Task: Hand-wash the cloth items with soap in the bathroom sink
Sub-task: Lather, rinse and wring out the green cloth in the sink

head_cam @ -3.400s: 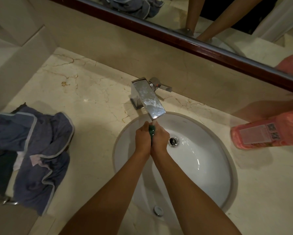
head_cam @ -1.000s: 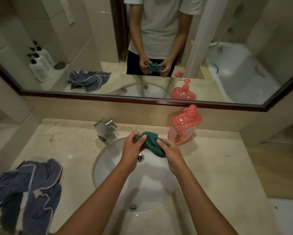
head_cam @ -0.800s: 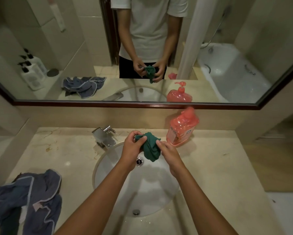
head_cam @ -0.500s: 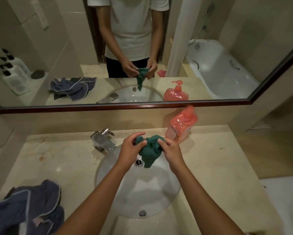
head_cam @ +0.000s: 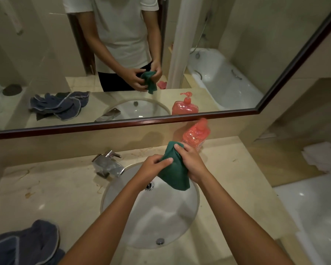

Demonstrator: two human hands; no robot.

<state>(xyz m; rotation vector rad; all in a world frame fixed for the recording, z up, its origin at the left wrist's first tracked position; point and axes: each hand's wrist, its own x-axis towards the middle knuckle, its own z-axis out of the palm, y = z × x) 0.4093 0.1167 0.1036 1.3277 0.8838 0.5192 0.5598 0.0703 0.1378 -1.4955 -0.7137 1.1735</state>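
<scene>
A small dark green cloth (head_cam: 173, 173) hangs over the white oval sink (head_cam: 153, 226), one corner pointing down. My right hand (head_cam: 191, 161) grips its upper part from the right. My left hand (head_cam: 153, 167) pinches its left edge with thumb and fingers. Both hands are above the back of the basin, in front of the pink soap pump bottle (head_cam: 196, 133). A chrome tap (head_cam: 108, 165) stands at the sink's back left. No water is seen running.
A heap of grey-blue cloths (head_cam: 25, 243) lies on the marble counter (head_cam: 51, 190) at the front left. A wide mirror (head_cam: 122, 60) runs along the back wall. A white bathtub (head_cam: 314, 207) and a white towel (head_cam: 321, 155) are to the right.
My hands lifted the green cloth from under the tap and up above the basin. The bunched cloth has opened and now hangs down. The view has tilted up toward the mirror.
</scene>
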